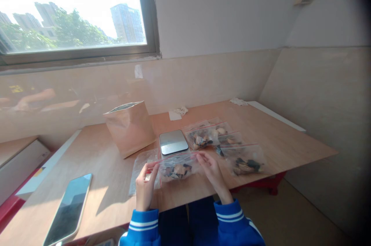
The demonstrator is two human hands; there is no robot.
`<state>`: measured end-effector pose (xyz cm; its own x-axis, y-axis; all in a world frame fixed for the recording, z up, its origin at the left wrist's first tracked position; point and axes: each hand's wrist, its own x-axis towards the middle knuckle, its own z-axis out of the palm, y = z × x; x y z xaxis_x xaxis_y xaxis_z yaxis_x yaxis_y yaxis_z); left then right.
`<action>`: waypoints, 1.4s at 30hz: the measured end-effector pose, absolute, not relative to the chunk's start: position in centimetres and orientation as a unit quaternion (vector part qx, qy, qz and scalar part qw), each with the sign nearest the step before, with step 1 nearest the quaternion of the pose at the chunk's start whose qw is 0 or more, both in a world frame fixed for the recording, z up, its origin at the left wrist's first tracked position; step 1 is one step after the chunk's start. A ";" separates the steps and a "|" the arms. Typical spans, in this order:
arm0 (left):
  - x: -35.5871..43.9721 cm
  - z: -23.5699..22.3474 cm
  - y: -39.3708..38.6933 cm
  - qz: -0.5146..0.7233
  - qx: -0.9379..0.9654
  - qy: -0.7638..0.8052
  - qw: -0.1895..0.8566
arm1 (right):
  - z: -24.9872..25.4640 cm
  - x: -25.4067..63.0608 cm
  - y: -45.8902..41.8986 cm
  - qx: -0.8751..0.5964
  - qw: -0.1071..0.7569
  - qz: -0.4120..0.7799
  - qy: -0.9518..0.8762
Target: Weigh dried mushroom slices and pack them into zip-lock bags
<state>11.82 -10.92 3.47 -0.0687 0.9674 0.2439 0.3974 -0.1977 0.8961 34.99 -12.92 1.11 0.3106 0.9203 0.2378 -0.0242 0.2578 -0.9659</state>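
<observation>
A clear zip bag (177, 169) with dark and tan pieces inside is held just above the wooden table (278, 137). My left hand (145, 186) pinches its left end and my right hand (213, 172) pinches the red zip strip at its top right. Behind it lies a small flat scale (173, 142) with a shiny top. Several filled zip bags (216, 135) lie to the right, the nearest one (245, 160) by my right hand. An empty clear bag (138, 168) lies under my left hand.
A brown paper pouch (130, 128) stands open behind the scale. A phone (69, 209) lies face up at the near left. Crumpled paper (180, 112) sits by the tiled wall. The table edge drops off at the right, with floor beyond.
</observation>
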 end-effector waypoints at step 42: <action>12.6 2.9 -10.7 0.509 0.579 0.530 0.354 | 1.0 33.5 -12.8 -0.424 0.637 0.462 -0.450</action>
